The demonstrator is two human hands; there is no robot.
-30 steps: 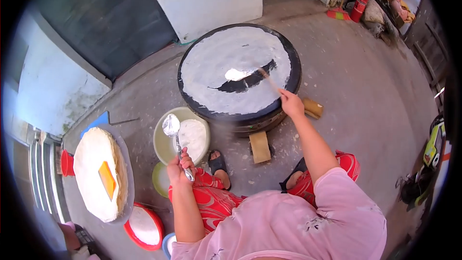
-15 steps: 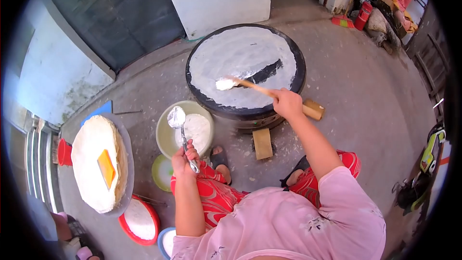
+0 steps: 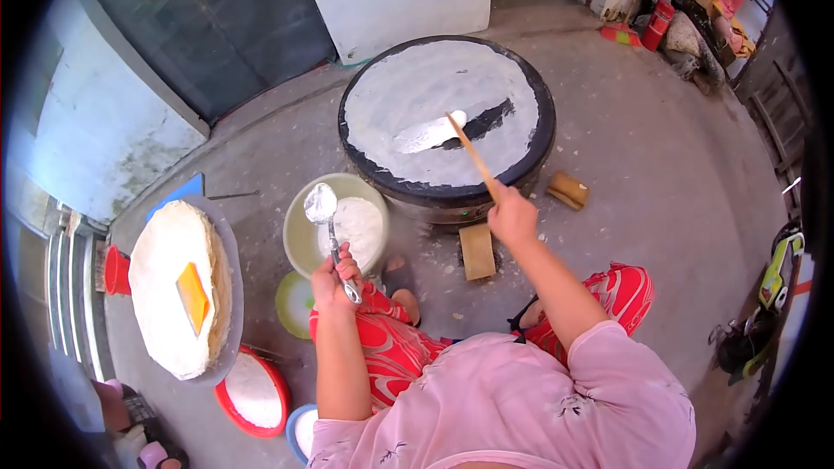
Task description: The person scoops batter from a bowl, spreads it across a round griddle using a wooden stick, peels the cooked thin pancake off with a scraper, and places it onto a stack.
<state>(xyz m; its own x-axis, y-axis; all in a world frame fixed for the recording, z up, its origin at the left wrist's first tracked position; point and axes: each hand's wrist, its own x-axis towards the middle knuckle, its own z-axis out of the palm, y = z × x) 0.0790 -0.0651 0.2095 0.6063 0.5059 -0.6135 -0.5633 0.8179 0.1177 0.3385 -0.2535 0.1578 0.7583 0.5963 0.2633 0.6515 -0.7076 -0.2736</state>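
Note:
My right hand (image 3: 514, 215) grips a wooden stick (image 3: 474, 156) whose far end rests on the batter over a round black griddle (image 3: 543, 143). White batter (image 3: 408, 78) covers most of its top, with a dark bare strip right of centre. A thicker wet white patch (image 3: 432, 134) lies at the stick's tip. My left hand (image 3: 336, 280), fingers wrapped round the handle, holds up a metal ladle (image 3: 321, 203) coated in white. Below the ladle is a pale green basin (image 3: 294, 239) with white batter inside.
A stack of pale round sheets (image 3: 174, 287) with a yellow scraper (image 3: 193, 297) on top stands at left. Red (image 3: 281, 386) and blue (image 3: 294, 445) bowls sit at lower left. Brown blocks (image 3: 477, 253) lie by the griddle. A fire extinguisher (image 3: 658, 24) stands upper right.
The stick has swung across the griddle, and the wet batter patch now reaches rightward, covering part of the dark strip. My left hand still holds the ladle in nearly the same place.

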